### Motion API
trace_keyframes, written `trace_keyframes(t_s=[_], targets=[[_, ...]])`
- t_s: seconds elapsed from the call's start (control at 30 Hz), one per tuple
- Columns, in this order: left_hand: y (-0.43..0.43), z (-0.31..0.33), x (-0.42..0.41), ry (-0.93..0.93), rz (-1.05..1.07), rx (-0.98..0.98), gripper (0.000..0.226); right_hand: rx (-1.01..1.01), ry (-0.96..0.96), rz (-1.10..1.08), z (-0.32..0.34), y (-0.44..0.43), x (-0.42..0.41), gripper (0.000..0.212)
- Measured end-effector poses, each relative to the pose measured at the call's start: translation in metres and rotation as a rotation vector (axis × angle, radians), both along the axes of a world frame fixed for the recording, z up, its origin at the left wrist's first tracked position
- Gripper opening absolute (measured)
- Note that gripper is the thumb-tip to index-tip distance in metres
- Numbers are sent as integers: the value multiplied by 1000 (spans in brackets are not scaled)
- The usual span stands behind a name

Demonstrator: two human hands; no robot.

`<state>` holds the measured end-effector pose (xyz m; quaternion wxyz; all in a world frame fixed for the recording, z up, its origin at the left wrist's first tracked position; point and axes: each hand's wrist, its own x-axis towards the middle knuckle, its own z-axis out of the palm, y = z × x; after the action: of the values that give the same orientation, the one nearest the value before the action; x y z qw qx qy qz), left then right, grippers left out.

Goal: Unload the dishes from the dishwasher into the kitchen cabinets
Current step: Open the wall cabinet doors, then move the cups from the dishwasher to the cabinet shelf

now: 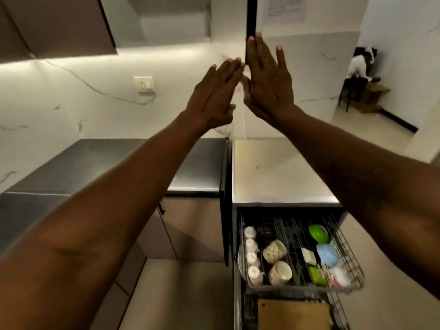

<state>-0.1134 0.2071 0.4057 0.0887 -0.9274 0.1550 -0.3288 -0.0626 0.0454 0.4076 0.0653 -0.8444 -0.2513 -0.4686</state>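
Head view: left hand (214, 96) and right hand (266, 77) raised by the cabinet door (251, 15), fingers straight, a blurred thin pale thing (242, 88) between the palms. Cups (252, 258) sit in the dishwasher rack (353, 265) below.

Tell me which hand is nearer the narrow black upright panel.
Right. The right hand overlaps the narrow black upright panel at its fingertips; the left hand is lower, to the panel's left.

Home kitchen, countertop (195, 167), dish rack (350, 256), cabinets (59, 25)
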Motion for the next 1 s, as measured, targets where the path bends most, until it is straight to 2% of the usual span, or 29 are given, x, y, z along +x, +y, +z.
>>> trace_keyframes(t_s=[0.13, 0.2, 0.3, 0.4, 0.5, 0.57, 0.67, 0.77, 0.87, 0.93, 1.0], targets=[[-10, -28, -5, 44, -33, -108, 87, -32, 36, 44, -23, -19, -15, 62], [-18, -56, -8, 101, -42, -179, 86, -38, 127, 84, -50, -31, -27, 60], [-42, -129, -13, 309, -72, -240, 83, -32, 345, 129, -120, -64, -45, 54], [-74, -205, -20, 560, -52, -192, 77, -33, 619, 103, -204, -106, -56, 49], [-103, -262, -26, 733, -7, -179, 54, 3, 888, 25, -275, -142, -62, 46], [-123, -301, -21, 870, 14, -253, 34, 48, 1035, -14, -321, -162, -58, 45], [-151, -373, -5, 998, 108, -291, 25, 74, 1233, -34, -390, -185, -50, 36], [-184, -451, 24, 1110, 140, -259, 29, 71, 1392, -24, -468, -201, -33, 40], [-205, -521, 55, 1153, 111, -236, 58, -24, 1513, -19, -547, -208, -16, 56], [-216, -561, 74, 1200, 107, -210, 79, 3, 1553, 26, -585, -211, -13, 74], [-224, -588, 91, 1243, 107, -174, 84, 56, 1562, 44, -606, -211, -17, 87]])
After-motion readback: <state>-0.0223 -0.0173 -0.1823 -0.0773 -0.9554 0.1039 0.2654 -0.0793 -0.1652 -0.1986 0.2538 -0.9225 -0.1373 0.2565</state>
